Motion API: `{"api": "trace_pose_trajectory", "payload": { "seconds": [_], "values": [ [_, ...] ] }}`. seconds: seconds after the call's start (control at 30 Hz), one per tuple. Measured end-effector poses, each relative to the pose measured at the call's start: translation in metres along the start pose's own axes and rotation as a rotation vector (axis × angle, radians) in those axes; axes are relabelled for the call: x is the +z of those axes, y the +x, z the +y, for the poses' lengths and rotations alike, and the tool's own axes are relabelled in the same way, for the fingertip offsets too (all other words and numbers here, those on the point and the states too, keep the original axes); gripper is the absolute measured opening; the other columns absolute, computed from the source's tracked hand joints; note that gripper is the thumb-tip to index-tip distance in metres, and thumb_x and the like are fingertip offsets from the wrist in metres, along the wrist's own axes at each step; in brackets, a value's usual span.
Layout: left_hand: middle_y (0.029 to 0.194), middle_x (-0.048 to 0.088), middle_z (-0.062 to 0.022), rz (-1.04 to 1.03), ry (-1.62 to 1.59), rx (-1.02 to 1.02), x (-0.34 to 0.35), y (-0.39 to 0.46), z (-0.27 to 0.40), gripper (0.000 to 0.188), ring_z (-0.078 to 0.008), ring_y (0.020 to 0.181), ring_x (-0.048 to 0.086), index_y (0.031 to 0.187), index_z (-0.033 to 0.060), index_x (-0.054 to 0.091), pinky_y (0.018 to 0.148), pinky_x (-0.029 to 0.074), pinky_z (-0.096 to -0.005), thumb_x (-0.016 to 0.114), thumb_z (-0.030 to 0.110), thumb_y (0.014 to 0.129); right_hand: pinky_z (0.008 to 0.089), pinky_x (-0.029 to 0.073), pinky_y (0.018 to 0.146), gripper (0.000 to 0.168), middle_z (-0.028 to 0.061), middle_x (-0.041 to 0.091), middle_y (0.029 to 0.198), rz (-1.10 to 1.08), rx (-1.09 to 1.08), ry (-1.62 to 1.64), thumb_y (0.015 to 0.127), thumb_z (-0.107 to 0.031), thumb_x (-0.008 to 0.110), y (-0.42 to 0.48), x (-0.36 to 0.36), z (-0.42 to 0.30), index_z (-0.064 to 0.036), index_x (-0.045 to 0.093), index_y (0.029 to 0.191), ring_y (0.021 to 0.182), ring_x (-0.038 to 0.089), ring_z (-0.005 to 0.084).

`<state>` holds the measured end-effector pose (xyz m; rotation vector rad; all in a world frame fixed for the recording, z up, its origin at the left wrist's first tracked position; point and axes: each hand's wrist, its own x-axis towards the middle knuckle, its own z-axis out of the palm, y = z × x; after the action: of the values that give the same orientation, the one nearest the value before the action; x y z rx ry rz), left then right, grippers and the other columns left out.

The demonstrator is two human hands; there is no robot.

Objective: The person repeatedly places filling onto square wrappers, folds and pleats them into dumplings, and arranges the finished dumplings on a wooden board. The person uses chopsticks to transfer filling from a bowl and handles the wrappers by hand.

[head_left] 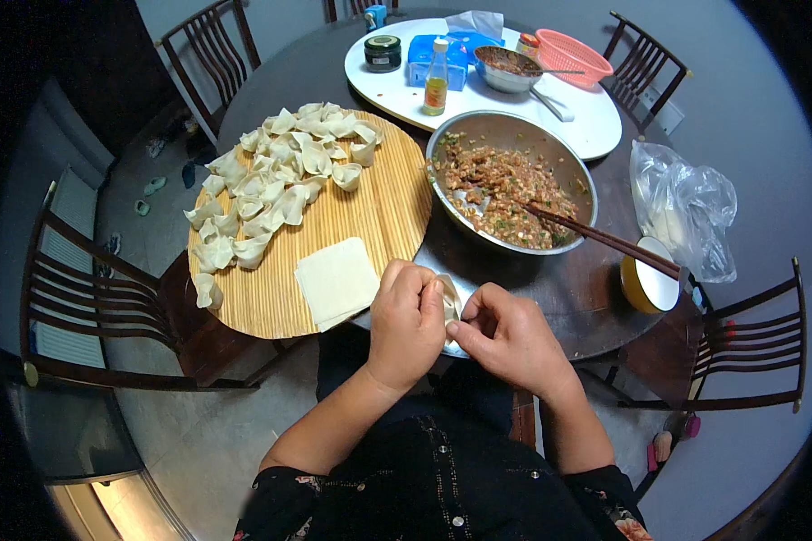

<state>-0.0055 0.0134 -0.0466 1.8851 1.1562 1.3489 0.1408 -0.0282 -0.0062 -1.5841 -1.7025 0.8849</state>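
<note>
Between my hands, near the table's front edge, is a partly folded wonton (450,302). My left hand (406,318) grips its left side with curled fingers. On the other side, the thumb and forefinger of my right hand (511,335) pinch its edge; the fingers hide much of it. A stack of square wonton wrappers (338,283) lies just left of my left hand, on a round ribbed wooden board (386,203). Several folded wontons (271,179) cover the board's far left part. Beyond my hands stands a steel bowl (514,125) of minced filling (507,186), with brown chopsticks (602,240) resting over its rim.
A yellow cup (639,287) and a clear plastic bag (683,203) are at the right. The white turntable (392,95) carries an oil bottle (436,78), a dark jar (382,54), a blue tissue pack (438,64), a smaller steel bowl (507,81) and a pink basket (575,57). Chairs surround the table.
</note>
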Motion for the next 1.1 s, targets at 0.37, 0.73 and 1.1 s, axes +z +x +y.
{"api": "trace_pose_trajectory", "payload": {
  "seconds": [0.37, 0.73, 1.1],
  "values": [
    [0.084, 0.053, -0.01, -0.062, -0.157, -0.069, -0.008, 0.005, -0.002, 0.009, -0.0165, 0.071, 0.052, 0.091, -0.002, 0.058, 0.064, 0.043, -0.0268, 0.054, 0.001, 0.085, 0.0453, 0.043, 0.052, 0.023, 0.0206, 0.056, 0.063, 0.135, -0.13, -0.199, 0.083, -0.019, 0.057, 0.023, 0.002, 0.005, -0.001, 0.053, 0.069, 0.06, 0.056, 0.0401],
    [0.078, 0.057, -0.0152, -0.03, 0.052, 0.078, -0.036, 0.004, -0.006, 0.008, -0.0306, 0.069, 0.057, 0.085, -0.0027, 0.058, 0.062, 0.046, -0.0352, 0.059, 0.005, 0.083, 0.0421, 0.046, 0.052, 0.022, 0.0167, 0.058, 0.062, 0.079, -0.209, -0.289, 0.082, -0.02, 0.062, 0.036, 0.007, -0.025, -0.003, 0.054, 0.07, 0.057, 0.059, 0.0361],
    [0.065, 0.061, -0.0106, -0.205, -0.079, -0.291, -0.073, 0.112, -0.042, 0.018, -0.0149, 0.056, 0.056, 0.081, -0.0023, 0.064, 0.053, 0.045, -0.0314, 0.057, 0.014, 0.083, 0.0274, 0.047, 0.052, 0.021, 0.0084, 0.06, 0.068, 0.158, -0.378, 0.064, 0.084, -0.014, 0.066, 0.022, 0.013, -0.012, -0.002, 0.057, 0.1, 0.055, 0.059, 0.0153]
  ]
}}
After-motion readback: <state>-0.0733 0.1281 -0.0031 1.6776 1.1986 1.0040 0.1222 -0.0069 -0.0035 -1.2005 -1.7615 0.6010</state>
